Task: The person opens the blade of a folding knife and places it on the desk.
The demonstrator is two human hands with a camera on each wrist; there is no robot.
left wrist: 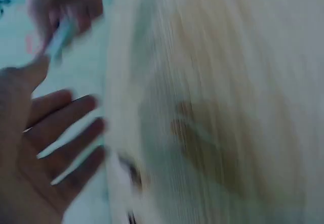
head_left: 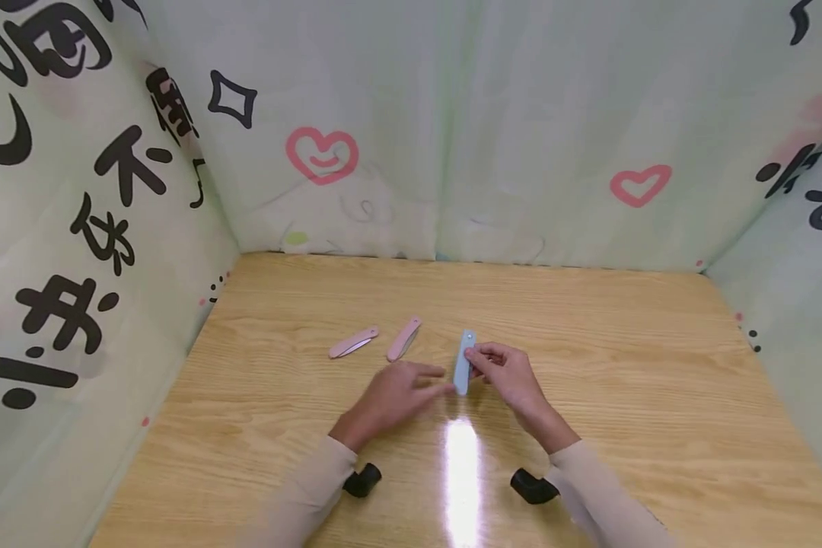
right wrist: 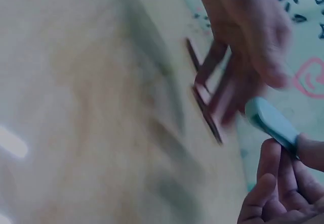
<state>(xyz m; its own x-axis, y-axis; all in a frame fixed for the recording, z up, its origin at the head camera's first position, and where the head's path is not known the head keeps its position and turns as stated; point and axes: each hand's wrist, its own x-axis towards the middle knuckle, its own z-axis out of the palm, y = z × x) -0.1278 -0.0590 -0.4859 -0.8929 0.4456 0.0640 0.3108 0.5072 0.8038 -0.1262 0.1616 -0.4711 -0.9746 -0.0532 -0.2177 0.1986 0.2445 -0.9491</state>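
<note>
My right hand [head_left: 510, 375] pinches a light blue folding knife [head_left: 462, 365] between thumb and fingers, raised over the wooden table. The knife stands nearly upright in the head view; its rounded lower end points toward my left hand [head_left: 404, 392]. That left hand is spread, its fingers extended and holding nothing, with fingertips right by the knife's lower end. In the right wrist view the blue handle [right wrist: 273, 120] sticks out past my right fingertips. Two pink folding knives lie on the table beyond my left hand, one farther left [head_left: 353, 342], the other nearer [head_left: 403, 339].
The wooden table [head_left: 623, 380] has curtain walls behind and on both sides, printed with black characters and pink hearts [head_left: 322, 156]. Black wrist mounts sit at the left sleeve [head_left: 363, 481] and the right sleeve [head_left: 533, 487]. A bright light reflection marks the tabletop's front middle.
</note>
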